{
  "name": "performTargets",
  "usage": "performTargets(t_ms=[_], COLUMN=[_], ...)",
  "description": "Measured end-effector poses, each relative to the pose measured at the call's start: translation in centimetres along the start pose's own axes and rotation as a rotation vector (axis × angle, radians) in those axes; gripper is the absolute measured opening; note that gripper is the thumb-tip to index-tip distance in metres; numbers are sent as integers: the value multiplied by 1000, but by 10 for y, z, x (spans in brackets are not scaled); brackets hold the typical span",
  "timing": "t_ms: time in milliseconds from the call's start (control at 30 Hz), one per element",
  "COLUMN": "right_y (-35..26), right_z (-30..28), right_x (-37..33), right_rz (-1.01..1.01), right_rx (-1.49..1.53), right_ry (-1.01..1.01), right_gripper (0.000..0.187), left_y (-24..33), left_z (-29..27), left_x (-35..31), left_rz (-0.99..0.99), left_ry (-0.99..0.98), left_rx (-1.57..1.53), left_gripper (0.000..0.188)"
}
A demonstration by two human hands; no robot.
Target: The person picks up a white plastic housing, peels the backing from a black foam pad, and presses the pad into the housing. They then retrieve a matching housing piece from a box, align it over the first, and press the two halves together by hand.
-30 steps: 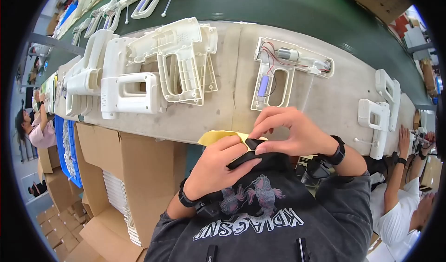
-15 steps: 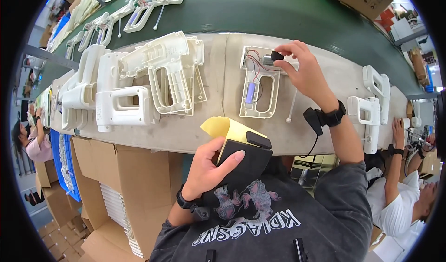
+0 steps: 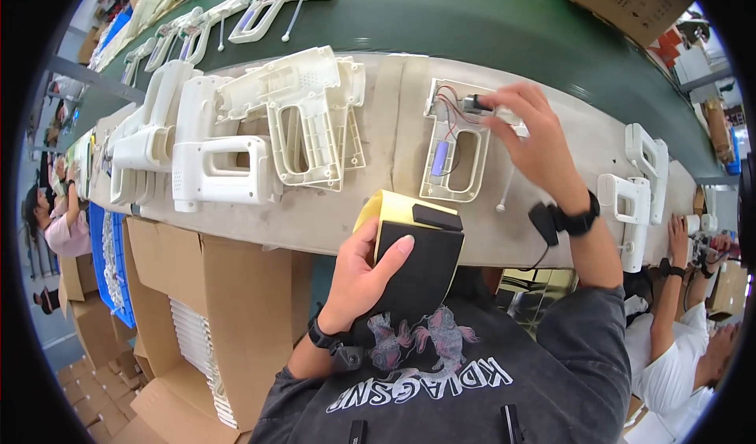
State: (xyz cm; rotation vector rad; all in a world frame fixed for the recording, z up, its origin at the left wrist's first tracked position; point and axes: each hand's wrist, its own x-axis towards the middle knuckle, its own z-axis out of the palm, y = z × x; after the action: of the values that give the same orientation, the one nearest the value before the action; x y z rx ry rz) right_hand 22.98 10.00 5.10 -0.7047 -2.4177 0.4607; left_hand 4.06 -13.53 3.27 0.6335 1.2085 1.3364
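Note:
My left hand [image 3: 365, 275] grips a black foam sheet [image 3: 425, 259] with yellow backing paper [image 3: 394, 206], thumb lying across its front. A loose black foam strip [image 3: 438, 217] rests along the sheet's top edge. My right hand [image 3: 531, 133], slightly blurred, pinches a small black foam piece [image 3: 477, 104] against the silver motor in an open white gun-shaped shell half [image 3: 475, 178]. Inside that shell are red and black wires [image 3: 450, 98] and a purple battery cell [image 3: 440, 158]. A thin white rod with a ball end [image 3: 502, 206] lies beside the handle.
White shell halves [image 3: 307, 129] are piled on the left of the bench. More white housings [image 3: 630, 200] lie on the right. Partly assembled units [image 3: 287, 3] sit on the green conveyor [image 3: 409, 19]. A cardboard box [image 3: 248, 310] stands below the bench; a co-worker [image 3: 669, 334] sits at right.
My right hand has brought the black foam piece onto the motor, and its fingers have shifted. The left hand still holds the foam sheet. The whole view has shifted slightly.

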Motion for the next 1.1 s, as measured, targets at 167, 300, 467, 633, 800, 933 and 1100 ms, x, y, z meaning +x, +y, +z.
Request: performTargets(t_ms=[167, 300, 467, 633, 800, 933, 1100], right_y=[-57, -64, -64, -64, -66, -49, -10], right_z=[-1, 12, 16, 29, 45, 32, 24], right_x=[-29, -35, -36, -45, -53, -31, -12], right_rz=[-9, 93, 126, 286, 432, 430, -98], right_rx=[442, 615, 803, 1029, 1448, 1150, 127], right_ry=[-343, -411, -455, -397, -278, -117, -156], right_gripper=[33, 36, 35, 35, 36, 32, 34], left_y=[-5, -9, -11, -7, -13, -12, -9], left_z=[2, 0, -9, -2, -7, -10, -21], left_x=[6, 1, -1, -5, -6, -10, -14], left_rz=[0, 31, 100, 35, 40, 12, -30], left_ry=[24, -20, -130, -89, -130, -148, -176], left_rx=[-11, 140, 309, 46, 34, 20, -38], left_gripper=[25, 24, 26, 32, 38, 41, 41])
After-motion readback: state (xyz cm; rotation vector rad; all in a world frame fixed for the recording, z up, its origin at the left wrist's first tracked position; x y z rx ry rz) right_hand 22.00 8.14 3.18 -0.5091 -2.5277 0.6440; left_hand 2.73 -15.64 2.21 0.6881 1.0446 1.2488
